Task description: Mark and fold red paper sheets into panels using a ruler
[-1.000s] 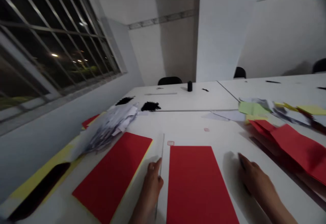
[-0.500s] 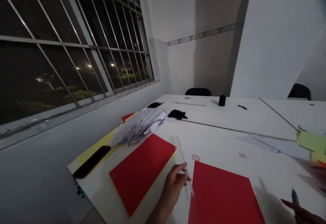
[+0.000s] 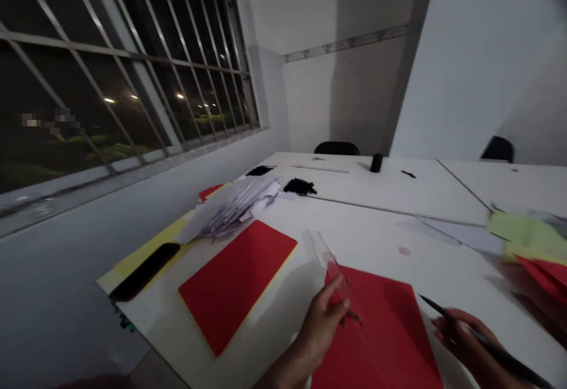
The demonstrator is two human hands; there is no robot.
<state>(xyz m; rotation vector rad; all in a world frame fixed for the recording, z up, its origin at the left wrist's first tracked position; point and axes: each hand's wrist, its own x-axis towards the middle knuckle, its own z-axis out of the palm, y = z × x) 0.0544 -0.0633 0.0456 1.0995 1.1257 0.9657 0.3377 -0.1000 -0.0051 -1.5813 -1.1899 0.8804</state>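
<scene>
My left hand [image 3: 321,321] grips a clear ruler [image 3: 325,247] between thumb and fingers. The ruler is tilted and slightly blurred, over the upper left part of a red sheet [image 3: 385,324] on the table. My right hand [image 3: 467,333] is closed around a dark pen [image 3: 436,306], just right of that sheet. The pen's tapered tip points up and left, near the sheet's right edge. Left of my left hand lies another red sheet or stack [image 3: 237,285], with a yellow edge showing.
A fanned pile of white papers [image 3: 241,203] stands at the left, with a dark phone-like object [image 3: 144,271] on yellow paper [image 3: 153,244]. Black bundles [image 3: 300,186] lie behind. Green paper [image 3: 522,226] and folded red paper [image 3: 547,277] are at the right. A black cylinder [image 3: 376,163] stands farther back.
The view has swung left. My left hand has lifted the ruler from the table and carried it right, over the red sheet. My right hand, with the pen, has come nearer that sheet.
</scene>
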